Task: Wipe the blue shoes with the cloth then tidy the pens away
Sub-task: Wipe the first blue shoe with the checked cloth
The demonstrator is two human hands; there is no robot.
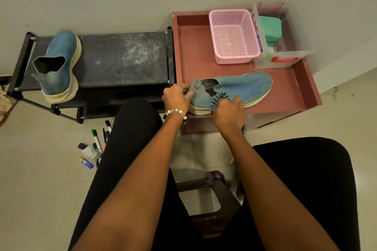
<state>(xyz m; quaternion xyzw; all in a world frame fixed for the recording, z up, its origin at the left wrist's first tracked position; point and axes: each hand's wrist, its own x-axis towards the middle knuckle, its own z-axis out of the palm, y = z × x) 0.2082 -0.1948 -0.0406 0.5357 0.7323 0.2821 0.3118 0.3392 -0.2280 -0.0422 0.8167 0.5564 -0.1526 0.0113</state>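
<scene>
One blue shoe (242,85) lies on its side on the reddish-brown table (189,51), toe pointing right. My left hand (176,97) pinches its grey heel collar. My right hand (229,114) grips a striped blue-grey cloth (219,101) and presses it on the shoe's side near the sole; more of the cloth hangs below my wrist. The second blue shoe (59,63) stands on the black shoe rack (122,57) to the left. Several pens and markers (98,142) lie scattered on the floor by my left knee.
A pink perforated basket (233,36) stands at the back of the table beside a clear plastic box (277,55) holding a green block. A dark plastic stool (208,199) sits between my legs. A small blue-yellow tube (86,162) lies among the pens.
</scene>
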